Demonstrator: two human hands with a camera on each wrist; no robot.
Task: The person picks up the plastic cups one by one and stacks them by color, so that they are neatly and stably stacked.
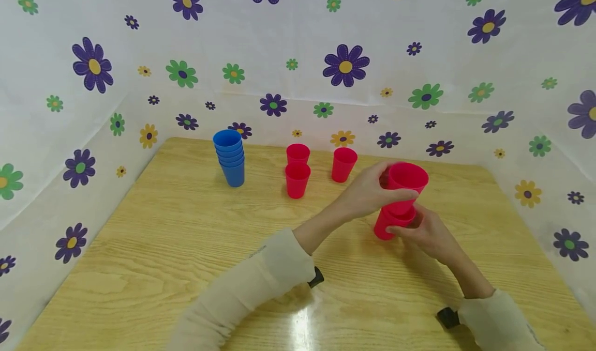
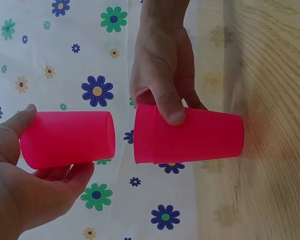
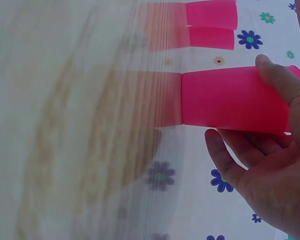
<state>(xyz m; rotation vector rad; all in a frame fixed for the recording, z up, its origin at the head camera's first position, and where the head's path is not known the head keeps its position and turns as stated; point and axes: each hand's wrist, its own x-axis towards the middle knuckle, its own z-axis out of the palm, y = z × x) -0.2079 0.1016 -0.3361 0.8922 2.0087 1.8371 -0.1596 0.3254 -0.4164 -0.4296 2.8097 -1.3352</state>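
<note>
Up in the air, my left hand [image 1: 365,193] grips a red plastic cup [image 2: 70,140] by its sides, mouth upward. Right below it stands a small stack of nested red cups [image 2: 200,135] upright on the table, with a double rim showing in the left wrist view. That same view shows a narrow gap between the raised cup's base and the stack's rim. My right hand [image 1: 433,234] holds the stack near its top, thumb on one side and fingers on the other; in the right wrist view the stack's base [image 3: 190,100] meets the tabletop.
Two red cups [image 1: 296,181] stand one behind the other near the table's middle back, and another red cup [image 1: 343,166] is to their right. A stack of several blue cups [image 1: 234,174] stands farther left. A flowered cloth [image 1: 307,97] walls the wooden table [image 1: 153,247].
</note>
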